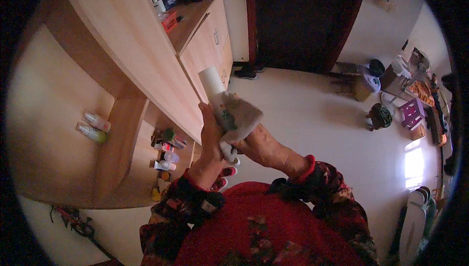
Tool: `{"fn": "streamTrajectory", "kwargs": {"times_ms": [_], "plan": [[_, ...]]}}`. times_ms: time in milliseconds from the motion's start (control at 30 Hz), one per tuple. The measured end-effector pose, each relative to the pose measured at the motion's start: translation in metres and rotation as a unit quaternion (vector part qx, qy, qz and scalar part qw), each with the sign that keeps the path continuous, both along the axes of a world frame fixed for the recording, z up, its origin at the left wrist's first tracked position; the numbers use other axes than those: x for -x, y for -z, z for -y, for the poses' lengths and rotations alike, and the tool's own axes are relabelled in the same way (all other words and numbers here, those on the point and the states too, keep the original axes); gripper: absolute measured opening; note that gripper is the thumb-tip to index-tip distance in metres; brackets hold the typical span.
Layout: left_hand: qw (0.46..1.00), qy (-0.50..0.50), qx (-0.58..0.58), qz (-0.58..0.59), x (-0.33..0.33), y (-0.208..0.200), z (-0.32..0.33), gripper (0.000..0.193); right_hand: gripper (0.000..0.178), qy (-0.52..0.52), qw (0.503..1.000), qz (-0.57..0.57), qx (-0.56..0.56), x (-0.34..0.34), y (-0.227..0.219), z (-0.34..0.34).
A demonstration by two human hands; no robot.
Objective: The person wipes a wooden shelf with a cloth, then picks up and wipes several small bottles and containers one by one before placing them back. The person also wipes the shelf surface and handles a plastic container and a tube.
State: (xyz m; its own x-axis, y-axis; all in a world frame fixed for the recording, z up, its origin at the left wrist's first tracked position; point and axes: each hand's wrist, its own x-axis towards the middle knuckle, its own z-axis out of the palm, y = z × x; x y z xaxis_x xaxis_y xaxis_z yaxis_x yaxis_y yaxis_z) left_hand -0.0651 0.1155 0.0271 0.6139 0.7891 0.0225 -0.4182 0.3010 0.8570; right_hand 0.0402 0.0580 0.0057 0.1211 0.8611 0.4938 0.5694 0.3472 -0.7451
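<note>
Red clothing (254,222) with dark patterned sleeves occupies the lower edge, nearest the camera. Ahead of it, both hands meet around a white cylinder (212,81), held tilted, its upper end leaning to the left. Left hand (210,136): closed about the cylinder's lower part, along its left side; the far fingers are hidden. The cylinder's upper end stands clear beyond this grip. Right hand (256,141): closed on a grey cloth (248,114), which lies against the cylinder's right side and covers part of it; the fingertips cannot be seen under the fabric. One end of the cloth hangs between the wrists. Cylinder and cloth are both above the pale floor (303,104), beside a wooden shelf unit (132,46). Two bottles (91,132) are on the unit at left.
</note>
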Motion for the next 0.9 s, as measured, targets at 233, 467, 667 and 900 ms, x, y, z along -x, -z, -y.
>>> {"fn": "streamTrajectory", "kwargs": {"times_ms": [233, 467, 667, 900], "plan": [[0.987, 0.080, -0.120, -0.075, 0.004, 0.036, -0.003, 0.065, 0.047, -0.054, 0.953, -0.297, 0.027, -0.008, -0.016, -0.018], [0.959, 0.224, -0.143, -0.098, 0.022, 0.030, -0.010, 0.058, 0.033, -0.085, 0.901, -0.408, 0.117, -0.022, -0.038, -0.015], [0.920, 0.380, 0.037, 0.085, 0.053, 0.027, 0.021, 0.031, 0.033, -0.109, 0.892, -0.419, 0.127, 0.010, -0.046, 0.006], [0.944, 0.120, -0.174, -0.252, 0.094, -0.031, 0.044, 0.037, 0.027, -0.051, 0.930, -0.350, 0.100, 0.035, -0.066, 0.006]]}}
